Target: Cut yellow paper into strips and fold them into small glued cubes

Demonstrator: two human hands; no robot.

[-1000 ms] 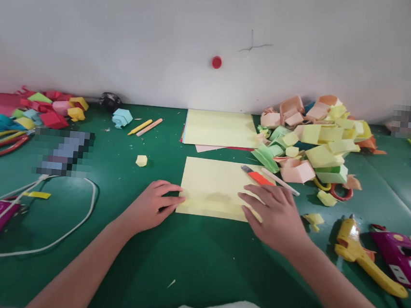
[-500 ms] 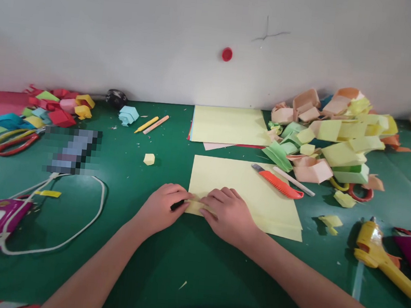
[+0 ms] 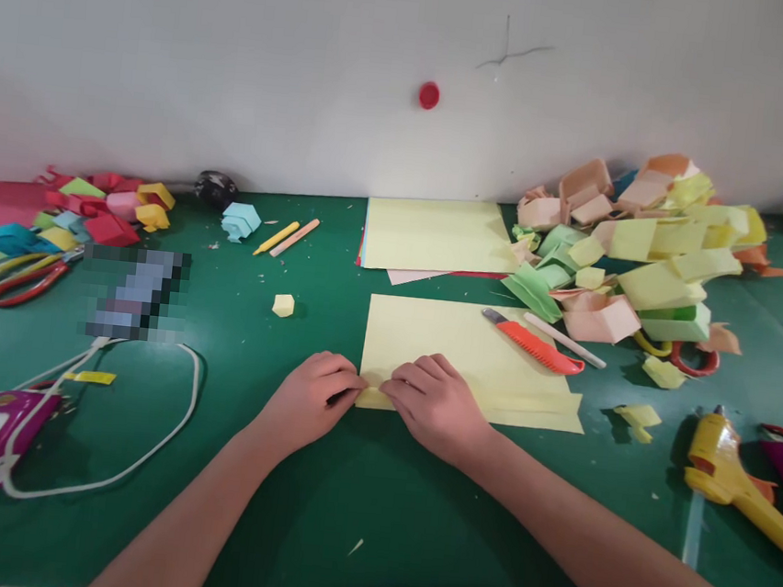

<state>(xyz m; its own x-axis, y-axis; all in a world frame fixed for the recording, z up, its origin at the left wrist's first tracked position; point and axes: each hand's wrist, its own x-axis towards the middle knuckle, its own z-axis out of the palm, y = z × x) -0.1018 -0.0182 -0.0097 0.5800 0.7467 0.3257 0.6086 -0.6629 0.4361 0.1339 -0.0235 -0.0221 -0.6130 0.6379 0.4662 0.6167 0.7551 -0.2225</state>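
Note:
A pale yellow sheet of paper (image 3: pixel 429 334) lies flat in front of me. Along its near edge runs a narrow yellow paper strip (image 3: pixel 533 405); whether it is a fold of the sheet or a separate piece I cannot tell. My left hand (image 3: pixel 315 402) is closed in a pinch at the strip's left end. Just to the right, my right hand (image 3: pixel 433 399) has its fingers bent together and pressed on the strip, hiding its middle. An orange utility knife (image 3: pixel 535 344) rests on the sheet's right part, beside a pale pen-like stick (image 3: pixel 567 341).
Behind the sheet lies a stack of coloured paper (image 3: pixel 439 233). Folded paper pieces (image 3: pixel 650 263) are heaped at the right, near a yellow glue gun (image 3: pixel 721 464). At the left are a phone (image 3: pixel 139 292), a white cable (image 3: pixel 193 404) and scissors (image 3: pixel 25 281).
At the right, the near edge strip now lies slightly raised or folded over the sheet. Both hands stay at the left end, with fingers closing slightly. The view has shifted a little.

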